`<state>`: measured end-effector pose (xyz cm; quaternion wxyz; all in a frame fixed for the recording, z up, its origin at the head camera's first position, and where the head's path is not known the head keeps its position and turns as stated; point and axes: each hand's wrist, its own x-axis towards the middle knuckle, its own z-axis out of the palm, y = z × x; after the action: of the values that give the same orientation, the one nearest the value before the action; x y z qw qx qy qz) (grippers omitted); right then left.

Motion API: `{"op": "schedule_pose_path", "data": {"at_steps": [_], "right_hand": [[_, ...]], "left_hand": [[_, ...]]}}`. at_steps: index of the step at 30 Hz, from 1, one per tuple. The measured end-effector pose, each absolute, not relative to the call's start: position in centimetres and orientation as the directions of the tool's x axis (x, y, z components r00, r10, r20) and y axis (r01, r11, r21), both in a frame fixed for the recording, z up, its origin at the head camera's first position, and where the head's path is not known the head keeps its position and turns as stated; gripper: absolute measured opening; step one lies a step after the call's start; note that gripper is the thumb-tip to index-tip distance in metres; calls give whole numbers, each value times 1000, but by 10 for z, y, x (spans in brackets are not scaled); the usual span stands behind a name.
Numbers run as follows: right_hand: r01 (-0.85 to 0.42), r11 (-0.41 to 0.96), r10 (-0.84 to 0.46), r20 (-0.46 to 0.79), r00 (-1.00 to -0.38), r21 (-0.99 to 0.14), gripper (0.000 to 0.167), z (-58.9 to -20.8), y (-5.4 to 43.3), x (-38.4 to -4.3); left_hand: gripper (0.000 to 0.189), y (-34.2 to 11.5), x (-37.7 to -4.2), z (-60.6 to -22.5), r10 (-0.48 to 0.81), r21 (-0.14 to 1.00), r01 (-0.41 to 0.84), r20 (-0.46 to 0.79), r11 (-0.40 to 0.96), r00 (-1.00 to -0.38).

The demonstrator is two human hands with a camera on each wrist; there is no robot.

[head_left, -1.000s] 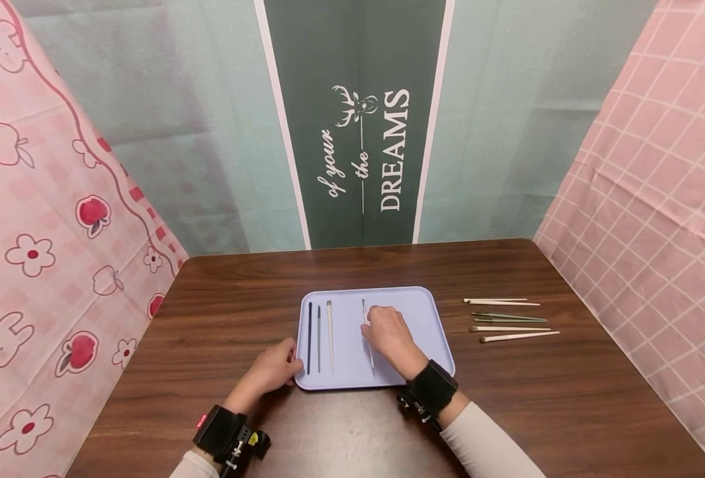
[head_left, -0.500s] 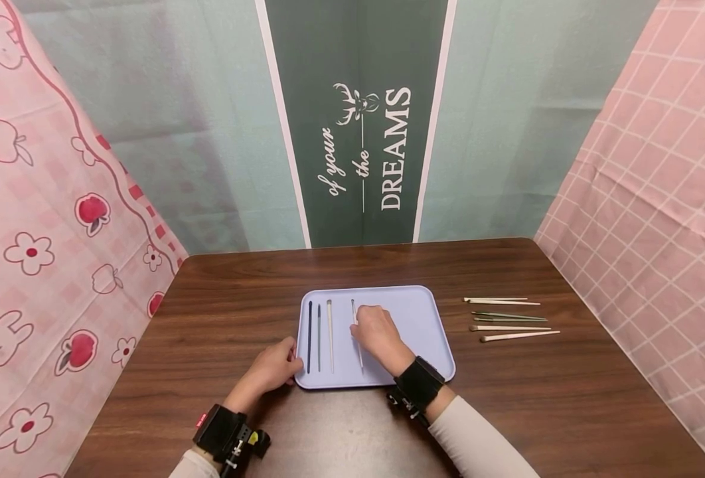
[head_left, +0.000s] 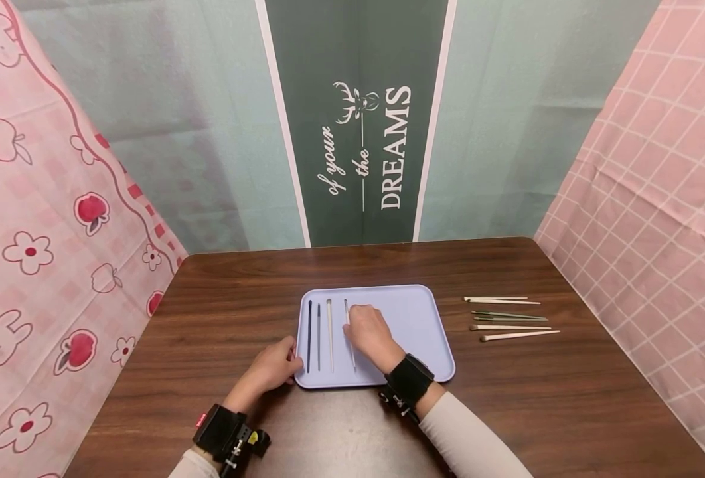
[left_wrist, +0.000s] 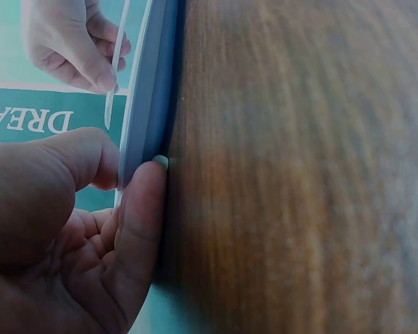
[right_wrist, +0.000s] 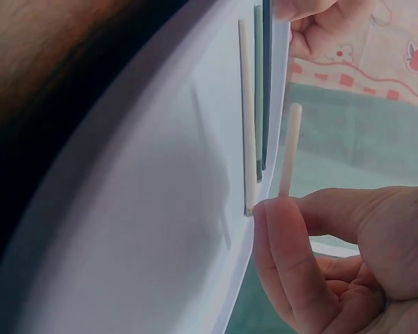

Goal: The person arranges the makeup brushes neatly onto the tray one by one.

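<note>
My right hand pinches a slim white makeup brush between thumb and fingers, its handle end toward me. The brush hangs over the lilac tray, and its shadow falls on the tray floor in the right wrist view. Lying side by side at the tray's left are a dark navy brush, a grey-green brush and a cream brush. My left hand grips the tray's near left corner. In the left wrist view its thumb lies on the rim and a finger is tucked under it.
Right of the tray, several more brushes lie on the brown wooden table: thin white ones, green ones and two thicker cream ones. Fabric curtains hang behind the table and along both sides.
My right hand has carried the white brush leftward over the tray, closer to the cream brush. The left hand keeps its grip on the corner; the tray stays in place.
</note>
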<state>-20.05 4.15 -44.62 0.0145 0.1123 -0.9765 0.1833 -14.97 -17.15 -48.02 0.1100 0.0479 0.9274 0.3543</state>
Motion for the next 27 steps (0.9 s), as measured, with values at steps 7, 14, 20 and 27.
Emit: {"op": "schedule_pose_path", "data": {"at_steps": [7, 14, 20, 27], "right_hand": [[-222, 904, -215, 59, -975, -367, 23, -447, 36, -202], [-234, 900, -224, 70, -972, -367, 22, -447, 33, -203], [-232, 906, -221, 71, -973, -355, 18, -449, 31, -205], [-216, 912, -212, 49, -976, -350, 16, -451, 29, -206]], "left_hand": [[14, -171, -150, -481, 165, 669, 5, -177, 744, -970], [15, -171, -150, -479, 165, 674, 8, -170, 739, -971], [15, -172, -151, -480, 165, 672, 5, -175, 740, -971], [15, -173, -152, -480, 167, 669, 13, -168, 743, -971]]}}
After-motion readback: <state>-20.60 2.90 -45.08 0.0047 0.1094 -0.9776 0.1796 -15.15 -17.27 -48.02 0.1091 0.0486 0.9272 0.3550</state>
